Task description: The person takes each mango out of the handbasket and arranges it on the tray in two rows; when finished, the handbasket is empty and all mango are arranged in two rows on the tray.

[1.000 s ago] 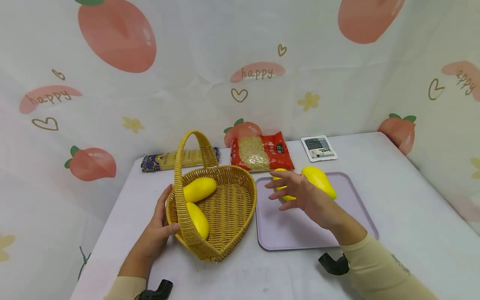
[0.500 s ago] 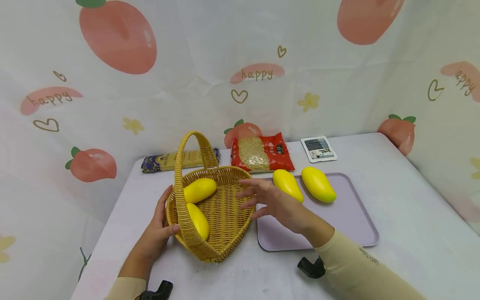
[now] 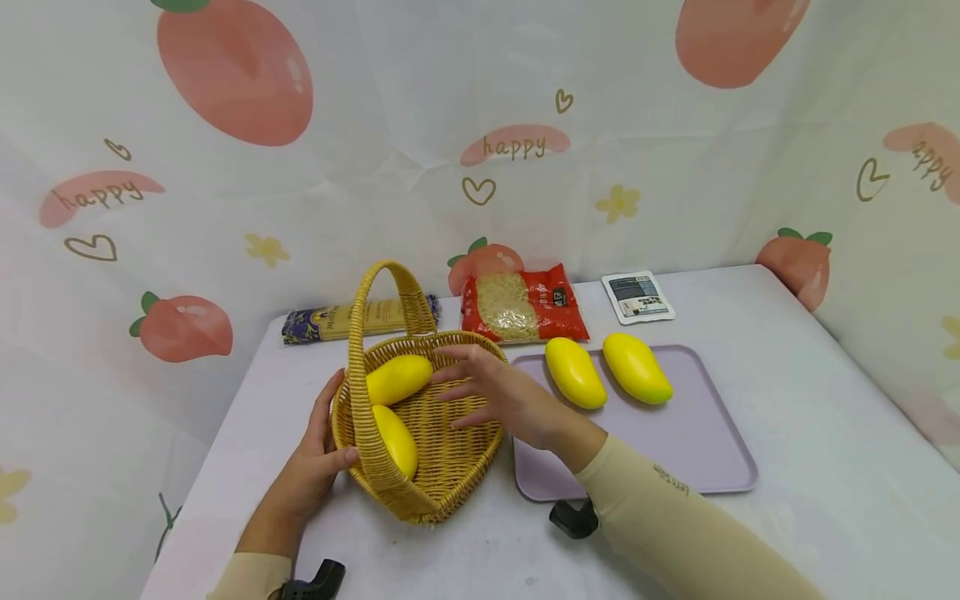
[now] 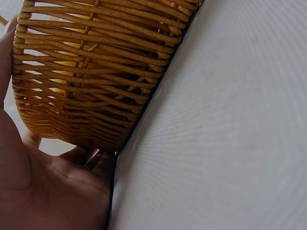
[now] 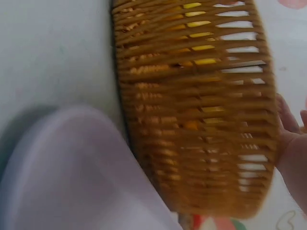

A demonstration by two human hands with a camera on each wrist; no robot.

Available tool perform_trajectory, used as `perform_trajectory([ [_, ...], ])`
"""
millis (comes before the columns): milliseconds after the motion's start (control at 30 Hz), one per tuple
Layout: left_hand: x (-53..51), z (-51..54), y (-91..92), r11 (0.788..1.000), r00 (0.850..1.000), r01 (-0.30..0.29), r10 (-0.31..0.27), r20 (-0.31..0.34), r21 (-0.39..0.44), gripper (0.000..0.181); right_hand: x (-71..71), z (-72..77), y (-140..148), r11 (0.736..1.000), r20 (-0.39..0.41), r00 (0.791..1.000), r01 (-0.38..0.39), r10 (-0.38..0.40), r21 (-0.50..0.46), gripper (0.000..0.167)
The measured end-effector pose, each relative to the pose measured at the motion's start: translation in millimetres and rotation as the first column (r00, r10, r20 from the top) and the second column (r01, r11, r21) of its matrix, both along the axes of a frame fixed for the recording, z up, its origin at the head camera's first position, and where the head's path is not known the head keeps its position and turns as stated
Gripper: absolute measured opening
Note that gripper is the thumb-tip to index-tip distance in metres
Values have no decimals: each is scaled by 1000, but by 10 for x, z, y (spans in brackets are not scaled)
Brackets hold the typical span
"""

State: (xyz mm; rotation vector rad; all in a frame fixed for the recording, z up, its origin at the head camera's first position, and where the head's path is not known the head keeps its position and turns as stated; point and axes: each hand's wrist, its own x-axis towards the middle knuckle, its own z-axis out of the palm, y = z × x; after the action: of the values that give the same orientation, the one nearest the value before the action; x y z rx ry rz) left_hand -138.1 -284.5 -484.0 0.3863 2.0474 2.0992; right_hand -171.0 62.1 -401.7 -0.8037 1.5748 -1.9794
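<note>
A heart-shaped wicker basket [image 3: 442, 454] [image 4: 105, 81] [image 5: 192, 96] stands left of centre with two yellow mangoes [image 3: 400, 379] [image 3: 397, 442] inside at its left. My left hand [image 3: 306, 471] [image 4: 53, 187] holds its left side, thumb on the rim near the handle's base, some fingers hidden behind the wall. My right hand [image 3: 510, 400] [image 5: 295, 158] hovers over the basket's right part, fingers spread and holding nothing. Right of the basket, two more mangoes [image 3: 575, 372] [image 3: 637, 368] lie side by side on a lilac tray [image 3: 622, 454] [image 5: 86, 172].
Along the back of the table lie a long noodle packet [image 3: 330, 322], a red bag [image 3: 558, 308] with a clear window and a small white packet [image 3: 637, 297]. A printed cloth [image 3: 360, 192] hangs behind them. The basket's tall handle [image 3: 362, 350] arches over its left part.
My right hand has moved left from above the tray to above the basket, its fingers staying spread. The tray's two mangoes are now uncovered. My left hand and the basket have stayed still.
</note>
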Motion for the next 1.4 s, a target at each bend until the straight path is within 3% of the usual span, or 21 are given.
perform_trajectory([
  [233,-8,-11,-3,1000,1000,7,-7,5,2,108,-105,-30,-264,992,4,1000,-10,10,124,71],
  [467,-3,0,-29,1000,1000,8,-8,-5,-7,106,-177,-62,-558,964,-29,999,-13,22,266,67],
  [667,-10,-6,-48,1000,1000,14,-14,-8,-7,107,-184,-124,-793,912,-147,988,8,57,410,62],
  [800,-8,-15,-53,1000,1000,13,-13,-8,-8,109,-238,-193,-874,861,-279,947,4,160,508,58],
  [933,-8,-25,-47,1000,1000,13,-13,-11,-2,111,-285,-246,-911,820,-411,871,17,269,573,56],
  [1033,-11,-32,-38,1000,1000,19,-19,-10,18,112,-291,-275,-928,781,-457,834,52,309,623,57],
  [1133,-14,-38,-29,999,1000,30,-30,-11,38,113,-280,-289,-933,743,-463,825,81,324,664,61],
  [1267,-14,-41,-25,998,999,37,-36,-16,45,113,-268,-296,-946,734,-461,819,73,342,675,66],
  [1400,-12,-41,-27,998,999,35,-35,-16,49,113,-246,-303,-957,716,-492,789,99,367,691,70],
])
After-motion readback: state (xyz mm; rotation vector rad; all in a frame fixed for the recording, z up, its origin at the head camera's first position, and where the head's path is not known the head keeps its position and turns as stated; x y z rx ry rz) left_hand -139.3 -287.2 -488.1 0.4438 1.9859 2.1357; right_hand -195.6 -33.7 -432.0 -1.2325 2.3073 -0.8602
